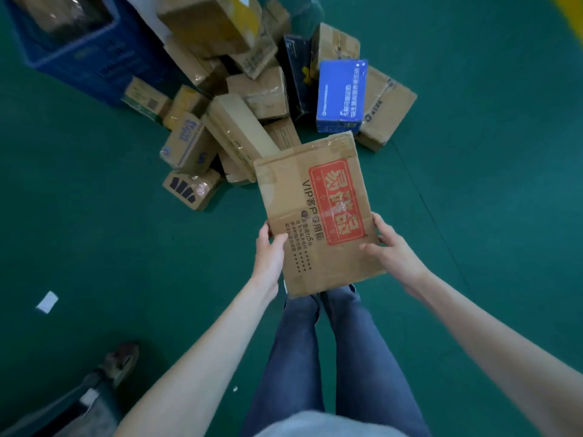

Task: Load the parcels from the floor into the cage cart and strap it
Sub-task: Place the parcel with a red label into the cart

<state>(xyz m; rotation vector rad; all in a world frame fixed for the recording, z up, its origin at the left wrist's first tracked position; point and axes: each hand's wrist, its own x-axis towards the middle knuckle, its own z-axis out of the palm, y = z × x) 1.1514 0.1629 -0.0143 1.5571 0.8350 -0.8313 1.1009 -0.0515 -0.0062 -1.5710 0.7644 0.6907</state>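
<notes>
- My left hand (pixel 268 250) grips the left edge of a flat cardboard box (pixel 318 212), thumb on top and fingers curled under.
- My right hand (pixel 391 247) holds the right edge the same way, thumb lying across the printed face, fingers wrapped round the side.
- The box hangs in the air between my hands, clear of the green floor (pixel 94 231), red label up, its far end pointing toward 12 o'clock, above my legs.
- At 11 to 12 o'clock from the box lies the pile of parcels (pixel 246 99), many brown boxes heaped against each other, all on the floor.
- At 1 o'clock a blue box (pixel 342 93) leans on a brown one at the edge of that pile.
- At 10 o'clock, beyond the pile, stands a blue crate (pixel 82 48); I cannot tell whether this belongs to the cart.
- I judge the loading far from done: one box is in hand, most are left on the floor, and no cart or strap shows here, so strapping lies well ahead.
</notes>
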